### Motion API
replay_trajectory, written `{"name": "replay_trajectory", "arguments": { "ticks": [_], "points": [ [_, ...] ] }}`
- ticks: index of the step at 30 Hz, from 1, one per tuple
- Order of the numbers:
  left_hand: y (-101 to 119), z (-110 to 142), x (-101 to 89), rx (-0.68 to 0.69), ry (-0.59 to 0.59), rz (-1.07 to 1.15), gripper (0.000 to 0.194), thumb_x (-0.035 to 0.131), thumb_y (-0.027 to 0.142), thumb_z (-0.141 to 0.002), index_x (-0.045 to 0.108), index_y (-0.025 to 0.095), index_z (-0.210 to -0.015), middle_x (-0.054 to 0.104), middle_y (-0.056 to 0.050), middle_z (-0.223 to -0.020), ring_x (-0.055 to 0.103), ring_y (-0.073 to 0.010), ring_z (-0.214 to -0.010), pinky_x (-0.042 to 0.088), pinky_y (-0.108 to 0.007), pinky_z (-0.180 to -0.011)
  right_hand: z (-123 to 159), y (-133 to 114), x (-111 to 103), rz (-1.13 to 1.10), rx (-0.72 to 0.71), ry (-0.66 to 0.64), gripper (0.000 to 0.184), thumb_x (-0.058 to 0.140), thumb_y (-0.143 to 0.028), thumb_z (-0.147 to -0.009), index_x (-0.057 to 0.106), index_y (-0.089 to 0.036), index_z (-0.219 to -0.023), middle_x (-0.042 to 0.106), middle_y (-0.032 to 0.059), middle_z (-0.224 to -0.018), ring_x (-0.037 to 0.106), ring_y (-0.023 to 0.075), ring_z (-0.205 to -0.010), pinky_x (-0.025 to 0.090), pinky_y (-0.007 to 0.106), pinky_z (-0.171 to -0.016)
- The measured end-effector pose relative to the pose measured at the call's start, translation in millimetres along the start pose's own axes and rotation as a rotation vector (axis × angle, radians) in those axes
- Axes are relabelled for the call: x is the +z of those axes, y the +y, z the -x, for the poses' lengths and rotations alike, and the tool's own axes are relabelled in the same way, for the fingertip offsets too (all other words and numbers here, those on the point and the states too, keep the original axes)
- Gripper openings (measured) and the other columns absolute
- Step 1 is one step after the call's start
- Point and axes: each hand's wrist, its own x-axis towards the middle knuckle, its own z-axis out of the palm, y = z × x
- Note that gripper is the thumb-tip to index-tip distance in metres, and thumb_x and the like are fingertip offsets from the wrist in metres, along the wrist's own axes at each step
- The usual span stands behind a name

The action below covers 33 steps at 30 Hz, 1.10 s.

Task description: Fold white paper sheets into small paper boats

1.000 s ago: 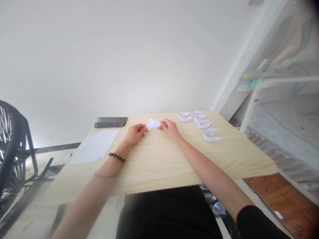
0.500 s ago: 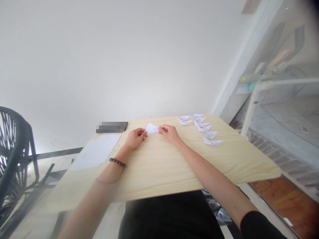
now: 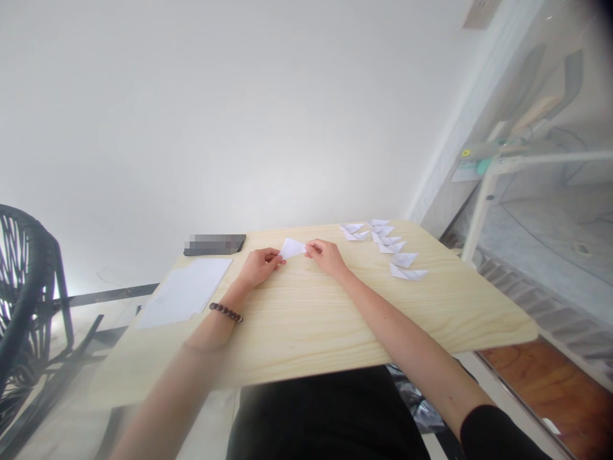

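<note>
A small folded white paper piece (image 3: 292,248) is held just above the far middle of a light wooden table (image 3: 306,319). My left hand (image 3: 260,265) pinches its left end, fingers closed; a dark bead bracelet (image 3: 225,312) is on that wrist. My right hand (image 3: 326,256) pinches its right end, fingers closed too. Both forearms rest on the tabletop.
Several folded white paper shapes (image 3: 389,248) lie in a row at the far right of the table. A stack of white sheets (image 3: 186,291) lies at the left, a dark flat object (image 3: 214,244) behind it. A black wicker chair (image 3: 22,300) stands at the left; a white wall is behind.
The view has shifted slightly, so the table sits lower in the picture. Both hands keep holding the paper piece in the same place.
</note>
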Motion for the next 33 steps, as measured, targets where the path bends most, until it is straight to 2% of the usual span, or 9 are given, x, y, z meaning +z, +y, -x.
{"name": "replay_trajectory", "arguments": {
  "ticks": [4, 11, 17, 22, 33],
  "points": [
    [1.6, 0.9, 0.1, 0.014, -0.009, 0.022, 0.036, 0.045, 0.045, -0.076, 0.061, 0.014, -0.086, 0.067, -0.005, -0.080, 0.057, -0.0144, -0.065, 0.039, -0.023, -0.060, 0.5, -1.3, -0.1, -0.014, -0.002, -0.005, 0.020, 0.047, -0.030, -0.077, 0.061, -0.017, -0.081, 0.066, 0.0021, -0.070, 0.061, 0.0116, -0.067, 0.045, 0.022, -0.066],
    [-0.6, -1.2, 0.1, -0.006, 0.002, -0.043, 0.036, 0.046, 0.046, -0.075, 0.062, 0.015, -0.079, 0.066, -0.004, -0.069, 0.055, -0.0144, -0.059, 0.038, -0.024, -0.056, 0.8, -4.8, -1.6, 0.046, -0.037, -0.065, 0.020, 0.046, -0.031, -0.078, 0.061, -0.017, -0.077, 0.065, 0.0008, -0.066, 0.060, 0.0108, -0.065, 0.043, 0.020, -0.063],
    [-1.1, 0.1, 2.6, -0.006, 0.012, 0.006, 0.038, 0.041, 0.047, -0.078, 0.060, 0.015, -0.088, 0.066, -0.004, -0.077, 0.054, -0.0133, -0.060, 0.037, -0.023, -0.055, 1.2, -5.6, -2.0, 0.033, -0.001, -0.026, 0.021, 0.046, -0.032, -0.079, 0.060, -0.017, -0.078, 0.065, 0.0007, -0.067, 0.060, 0.0101, -0.065, 0.042, 0.019, -0.063],
    [0.6, -0.1, 0.7, -0.010, 0.000, -0.063, 0.040, 0.038, 0.046, -0.079, 0.063, 0.015, -0.080, 0.062, -0.003, -0.063, 0.050, -0.0120, -0.054, 0.035, -0.022, -0.054, 1.2, -5.3, -1.6, 0.048, 0.016, -0.015, 0.025, 0.041, -0.033, -0.082, 0.060, -0.017, -0.081, 0.066, 0.0008, -0.068, 0.060, 0.0099, -0.066, 0.042, 0.019, -0.066],
    [-0.1, 0.3, -0.3, -0.004, -0.023, -0.020, 0.041, 0.040, 0.048, -0.077, 0.062, 0.014, -0.078, 0.063, -0.004, -0.066, 0.052, -0.0129, -0.057, 0.036, -0.023, -0.054, 1.8, -5.8, -1.7, 0.036, 0.009, -0.027, 0.024, 0.043, -0.033, -0.081, 0.060, -0.017, -0.081, 0.065, 0.0003, -0.065, 0.059, 0.0097, -0.062, 0.043, 0.019, -0.063]
  ]
}}
